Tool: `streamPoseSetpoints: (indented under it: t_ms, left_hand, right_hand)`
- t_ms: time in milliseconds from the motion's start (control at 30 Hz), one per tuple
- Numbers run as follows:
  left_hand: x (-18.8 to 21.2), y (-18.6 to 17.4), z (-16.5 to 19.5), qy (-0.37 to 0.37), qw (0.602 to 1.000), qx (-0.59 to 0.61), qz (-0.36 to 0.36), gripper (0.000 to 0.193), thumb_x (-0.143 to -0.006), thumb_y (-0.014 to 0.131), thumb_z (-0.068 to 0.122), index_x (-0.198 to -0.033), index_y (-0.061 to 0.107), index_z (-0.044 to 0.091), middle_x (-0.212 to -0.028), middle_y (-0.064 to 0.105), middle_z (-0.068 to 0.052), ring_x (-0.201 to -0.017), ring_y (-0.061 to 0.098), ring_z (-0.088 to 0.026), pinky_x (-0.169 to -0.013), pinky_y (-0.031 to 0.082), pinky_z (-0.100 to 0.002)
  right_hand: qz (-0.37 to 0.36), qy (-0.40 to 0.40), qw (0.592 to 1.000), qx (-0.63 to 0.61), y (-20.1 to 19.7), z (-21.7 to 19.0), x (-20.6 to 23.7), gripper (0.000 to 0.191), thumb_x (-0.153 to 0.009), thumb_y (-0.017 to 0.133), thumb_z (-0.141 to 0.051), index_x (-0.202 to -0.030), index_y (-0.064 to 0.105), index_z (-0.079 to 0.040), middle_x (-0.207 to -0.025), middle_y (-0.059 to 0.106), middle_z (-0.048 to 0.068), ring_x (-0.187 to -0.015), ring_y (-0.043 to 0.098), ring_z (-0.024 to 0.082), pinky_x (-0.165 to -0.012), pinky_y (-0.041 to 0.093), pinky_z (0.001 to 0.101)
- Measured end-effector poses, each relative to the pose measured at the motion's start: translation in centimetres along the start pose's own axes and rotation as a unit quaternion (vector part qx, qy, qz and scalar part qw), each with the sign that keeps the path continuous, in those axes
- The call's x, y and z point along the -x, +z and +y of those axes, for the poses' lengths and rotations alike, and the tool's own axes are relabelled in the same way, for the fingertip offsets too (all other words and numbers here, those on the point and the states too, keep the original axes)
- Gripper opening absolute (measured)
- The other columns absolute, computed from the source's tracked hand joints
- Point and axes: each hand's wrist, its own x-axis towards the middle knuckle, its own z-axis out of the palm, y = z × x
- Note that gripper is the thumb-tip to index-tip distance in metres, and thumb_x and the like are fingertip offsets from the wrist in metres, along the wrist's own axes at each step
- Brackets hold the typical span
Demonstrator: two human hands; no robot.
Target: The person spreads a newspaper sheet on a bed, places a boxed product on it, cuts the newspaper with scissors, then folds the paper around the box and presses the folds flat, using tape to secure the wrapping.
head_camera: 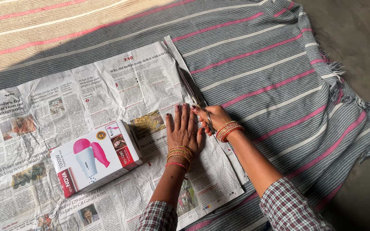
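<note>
The left hand (184,130) lay flat on the newspaper (65,115), palm down, its fingers (180,115) stretched straight and held close together, gripping nothing and only pressing the sheet against the striped blanket (270,77) beneath. Just beside it, almost touching at the knuckles, the right hand (213,119) was closed around the handles of a pair of scissors (192,89), the fingers curled tight through the loops so that the handles were mostly hidden. The blades pointed away from the person, toward the far edge of the blanket, and stood slightly parted along the right edge of the newspaper. A narrow strip of paper (174,51) ran beside the blades on their outer side, lying on the blanket up to the sheet's far right corner. Both wrists wore stacked red and gold bangles (228,129), and checked sleeves (287,209) covered the forearms near the bottom edge of the view. On the newspaper, to the left of the flat hand and apart from it, stood a small white and red cardboard box (95,162) with a picture of a pink hair dryer on its top face. The blanket, grey with pink and cream stripes, spread over the floor (356,30), its fringed edge lying at the right.
</note>
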Motion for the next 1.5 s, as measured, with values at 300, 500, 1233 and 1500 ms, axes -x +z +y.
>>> streamPoseSetpoints:
  t_ms: [300, 500, 1233, 1500]
  left_hand:
    - [-0.1, -0.1, 0.0, -0.005, 1.000, 0.003, -0.021, 0.082, -0.092, 0.044, 0.049, -0.159, 0.023, 0.007, -0.168, 0.015, -0.014, -0.156, 0.006, -0.034, -0.122, 0.003, -0.060]
    - [-0.1, -0.2, 0.0, -0.005, 1.000, 0.002, -0.022, 0.081, -0.093, 0.043, 0.051, -0.158, 0.025, 0.007, -0.167, 0.017, -0.015, -0.156, 0.006, -0.034, -0.122, 0.002, -0.060]
    - [0.0, 0.4, -0.2, 0.002, 0.999, 0.029, 0.019, 0.079, -0.093, 0.043, 0.050, -0.158, 0.028, 0.007, -0.166, 0.022, -0.016, -0.156, 0.010, -0.035, -0.122, 0.004, -0.062]
    - [0.0, 0.4, -0.1, 0.002, 0.999, 0.036, 0.037, 0.080, -0.094, 0.042, 0.049, -0.160, 0.026, 0.007, -0.166, 0.022, -0.016, -0.155, 0.011, -0.035, -0.122, 0.004, -0.062]
  right_hand:
    - [-0.020, 0.005, 0.999, -0.028, 0.2, -1.2, -0.7, 0.053, -0.087, 0.071, -0.054, -0.075, 0.061, -0.003, -0.057, 0.058, 0.003, -0.039, 0.057, 0.014, -0.037, 0.047, 0.0294]
    - [-0.008, 0.007, 1.000, -0.024, 0.4, -2.4, -1.0, 0.056, -0.086, 0.072, -0.057, -0.074, 0.060, -0.004, -0.056, 0.056, 0.003, -0.040, 0.055, 0.012, -0.036, 0.046, 0.0281]
    - [0.016, -0.004, 1.000, 0.001, 2.0, -5.5, -6.0, 0.056, -0.084, 0.075, -0.056, -0.075, 0.063, -0.002, -0.057, 0.058, 0.003, -0.041, 0.058, 0.012, -0.038, 0.048, 0.0281]
    - [0.016, -0.010, 1.000, -0.007, 2.2, -6.2, -6.8, 0.055, -0.082, 0.076, -0.056, -0.072, 0.062, -0.004, -0.056, 0.059, 0.003, -0.041, 0.057, 0.012, -0.039, 0.047, 0.0282]
